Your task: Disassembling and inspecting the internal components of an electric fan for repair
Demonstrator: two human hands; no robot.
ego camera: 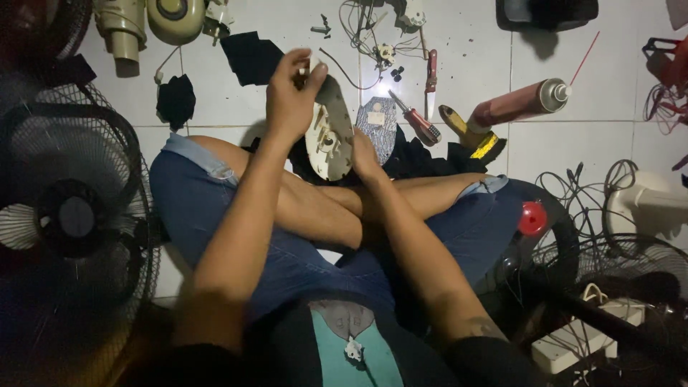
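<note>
Left hand (290, 97) pinches top of cream oval cover (330, 129); right hand (365, 159) cups its lower edge, grip partly hidden, I think closed. Screwdriver (416, 118) lies nearby.

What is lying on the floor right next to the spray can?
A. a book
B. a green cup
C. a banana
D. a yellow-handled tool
D: a yellow-handled tool lies on the white tile floor just left of the reddish spray can, near its bottom end; there is no banana, green cup or book there.
</note>
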